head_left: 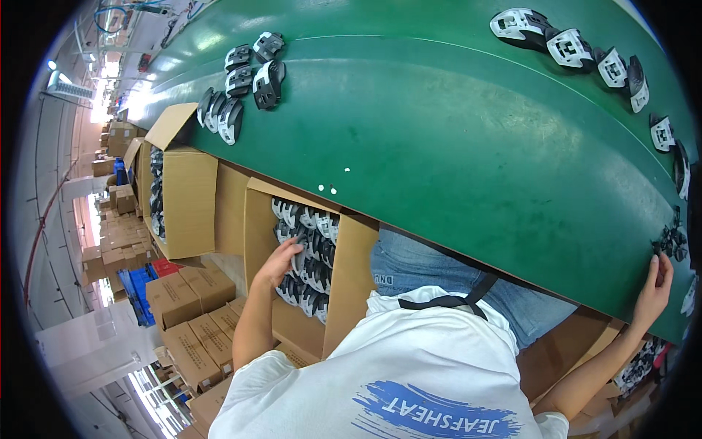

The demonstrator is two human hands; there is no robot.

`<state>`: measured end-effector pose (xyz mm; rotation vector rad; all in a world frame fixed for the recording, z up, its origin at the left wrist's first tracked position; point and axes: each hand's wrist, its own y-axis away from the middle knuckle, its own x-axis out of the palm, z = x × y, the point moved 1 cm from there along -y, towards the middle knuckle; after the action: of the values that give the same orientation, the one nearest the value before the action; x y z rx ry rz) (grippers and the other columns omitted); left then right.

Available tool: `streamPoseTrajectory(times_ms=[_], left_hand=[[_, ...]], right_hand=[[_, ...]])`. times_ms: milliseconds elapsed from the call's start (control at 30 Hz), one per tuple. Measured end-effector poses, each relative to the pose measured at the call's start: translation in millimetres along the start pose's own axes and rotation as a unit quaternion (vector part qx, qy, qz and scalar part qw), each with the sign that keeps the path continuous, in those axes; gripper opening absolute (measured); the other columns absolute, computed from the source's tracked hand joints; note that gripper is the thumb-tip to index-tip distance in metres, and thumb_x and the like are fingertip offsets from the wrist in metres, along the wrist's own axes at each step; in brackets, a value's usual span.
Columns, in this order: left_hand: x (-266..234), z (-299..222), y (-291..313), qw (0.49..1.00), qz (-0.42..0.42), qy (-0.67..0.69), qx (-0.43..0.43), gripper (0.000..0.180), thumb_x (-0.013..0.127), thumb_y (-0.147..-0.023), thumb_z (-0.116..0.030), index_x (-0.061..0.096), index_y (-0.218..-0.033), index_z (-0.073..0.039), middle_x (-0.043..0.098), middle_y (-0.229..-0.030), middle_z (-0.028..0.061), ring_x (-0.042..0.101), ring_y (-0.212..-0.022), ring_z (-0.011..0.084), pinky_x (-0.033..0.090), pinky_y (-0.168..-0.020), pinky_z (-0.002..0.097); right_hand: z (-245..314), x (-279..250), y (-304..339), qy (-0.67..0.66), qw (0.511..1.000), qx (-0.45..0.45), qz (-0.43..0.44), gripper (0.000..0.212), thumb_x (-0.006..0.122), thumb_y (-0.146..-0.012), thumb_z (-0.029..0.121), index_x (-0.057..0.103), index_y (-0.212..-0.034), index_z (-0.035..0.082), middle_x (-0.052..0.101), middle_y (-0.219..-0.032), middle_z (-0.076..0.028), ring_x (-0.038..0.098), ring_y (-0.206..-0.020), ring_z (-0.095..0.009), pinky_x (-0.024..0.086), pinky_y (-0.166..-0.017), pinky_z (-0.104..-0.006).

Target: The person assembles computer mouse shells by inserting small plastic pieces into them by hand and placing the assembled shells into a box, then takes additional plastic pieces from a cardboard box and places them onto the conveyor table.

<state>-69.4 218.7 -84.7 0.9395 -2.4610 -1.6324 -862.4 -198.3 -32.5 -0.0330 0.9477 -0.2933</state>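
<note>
My left hand [280, 261] reaches into an open cardboard carton [352, 274] beside the table. Its fingers close round the edge of a grey-and-black moulded plastic shell [299, 257]. Rows of similar black and white shells [316, 274] stand packed upright around it. Far to the right, at the table's end, my right hand [653, 287] pinches a small black plastic piece [656, 247]. A loose heap of small black pieces [673, 238] lies just beyond those fingertips.
The green table [409, 139] carries a cluster of shells [239, 80] at far left and a line of white-and-black ones [570, 50] at far right. Small white bits [333, 191] lie near its front edge. Another filled carton [191, 197] and stacked closed boxes [191, 293] stand at left.
</note>
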Motion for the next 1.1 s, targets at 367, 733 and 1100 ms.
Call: streamPoseTrajectory(times_ms=[367, 733, 1100], left_hand=[[28, 37, -53, 0.84, -0.31, -0.359, 0.264, 0.066, 0.084, -0.082, -0.028, 0.065, -0.139, 0.001, 0.068, -0.134, 0.0251, 0.065, -0.124, 0.0429, 0.05, -0.107, 0.0482], [139, -244, 37, 0.725, -0.272, 0.004, 0.633, 0.037, 0.061, -0.106, -0.006, 0.059, -0.143, -0.003, 0.064, -0.134, 0.0085, 0.06, -0.124, 0.0199, 0.048, -0.109, 0.0356], [447, -442, 18, 0.488, -0.076, -0.455, 0.741, 0.083, 0.074, -0.098, -0.035, 0.033, -0.167, -0.015, 0.04, -0.164, 0.0245, 0.038, -0.15, 0.0451, 0.032, -0.125, 0.0528]], right_hand=[[44, 1, 21, -0.038, 0.998, -0.037, 0.02, 0.028, 0.063, -0.108, 0.014, 0.068, -0.133, 0.001, 0.07, -0.112, -0.003, 0.063, -0.098, -0.011, 0.05, -0.089, -0.027], [120, 19, 63, -0.138, 0.989, -0.054, 0.021, 0.026, 0.074, -0.094, 0.0, 0.073, -0.12, -0.002, 0.074, -0.097, -0.01, 0.068, -0.084, -0.017, 0.055, -0.079, -0.0311], [134, 7, 73, -0.168, 0.979, -0.114, 0.004, 0.016, 0.077, -0.089, -0.006, 0.074, -0.103, -0.001, 0.075, -0.094, -0.012, 0.07, -0.079, -0.019, 0.056, -0.073, -0.0307]])
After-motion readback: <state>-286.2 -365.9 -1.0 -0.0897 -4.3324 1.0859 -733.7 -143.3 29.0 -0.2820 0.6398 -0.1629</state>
